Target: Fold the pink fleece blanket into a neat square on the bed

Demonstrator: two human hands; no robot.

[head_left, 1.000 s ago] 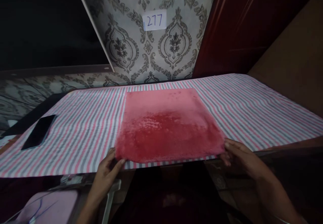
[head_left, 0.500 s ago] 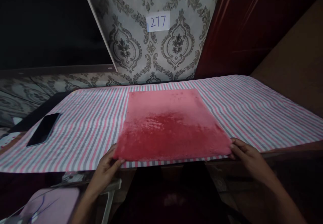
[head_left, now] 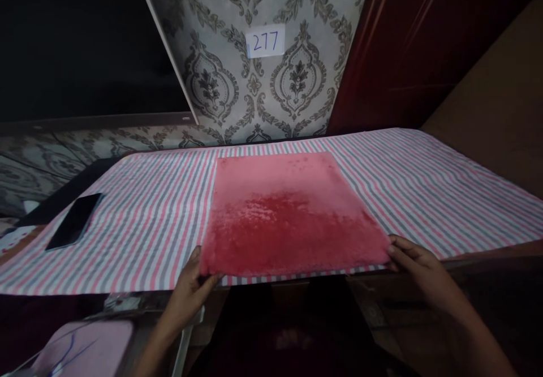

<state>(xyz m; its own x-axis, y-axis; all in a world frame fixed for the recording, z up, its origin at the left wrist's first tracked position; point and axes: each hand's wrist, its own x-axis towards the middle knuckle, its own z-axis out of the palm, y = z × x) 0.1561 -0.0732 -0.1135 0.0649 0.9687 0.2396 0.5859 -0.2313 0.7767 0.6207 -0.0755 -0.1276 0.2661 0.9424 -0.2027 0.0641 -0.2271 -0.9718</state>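
A square red plush cloth (head_left: 280, 218), paler pink toward its far side, lies spread flat on a pink, grey and white striped tablecloth (head_left: 139, 213). Its near edge runs close along the table's front. At the near left corner, my left hand (head_left: 193, 286) pinches the cloth, thumb toward the front and fingers partly hidden beneath. My right hand (head_left: 411, 258) grips the near right corner between thumb and fingers.
A black phone (head_left: 75, 221) lies on the left of the striped tablecloth. Behind stand a dark screen (head_left: 85, 48), a patterned wall with a paper marked 277 (head_left: 266, 41), and a dark red panel (head_left: 390, 48). A pink-topped stool (head_left: 89, 343) is below left.
My left hand has shifted right and slightly toward me, drawing the cloth's near left corner inward. My right hand stays almost in place on its corner.
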